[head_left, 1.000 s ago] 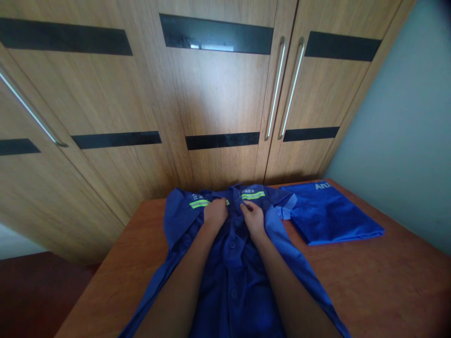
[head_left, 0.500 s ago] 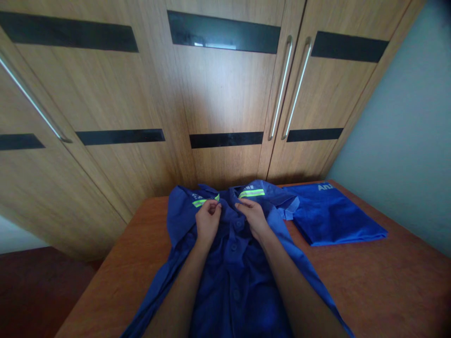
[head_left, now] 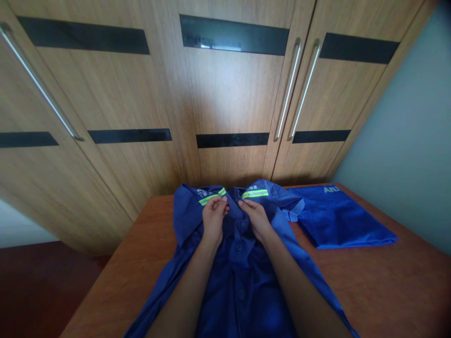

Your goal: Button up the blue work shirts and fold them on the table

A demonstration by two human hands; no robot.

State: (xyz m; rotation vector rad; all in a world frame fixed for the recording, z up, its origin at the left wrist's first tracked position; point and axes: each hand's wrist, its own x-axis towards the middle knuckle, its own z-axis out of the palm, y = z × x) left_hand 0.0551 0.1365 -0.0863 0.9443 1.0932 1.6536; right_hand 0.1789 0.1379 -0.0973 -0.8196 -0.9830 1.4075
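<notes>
A blue work jacket (head_left: 243, 281) with dark buttons down its front lies spread on the wooden table, collar end away from me. Yellow-green reflective strips and pale lettering cross its upper part. My left hand (head_left: 214, 217) pinches the collar edge on the left side, fingers closed. On the other side of the collar, my right hand (head_left: 256, 215) grips the cloth between thumb and fingers. A small gap separates the two hands. Both forearms lie over the jacket and hide part of its front.
A folded bright blue cloth (head_left: 345, 220) with pale letters lies on the table (head_left: 141, 256) to the right, touching the jacket's sleeve. Behind stands a wooden wardrobe (head_left: 229, 94) with metal handles and dark panels. A pale wall (head_left: 405, 136) rises at the right.
The view has shifted slightly, so everything sits a little further right. My left hand has turned a bit at the collar; both hands stay on the jacket.
</notes>
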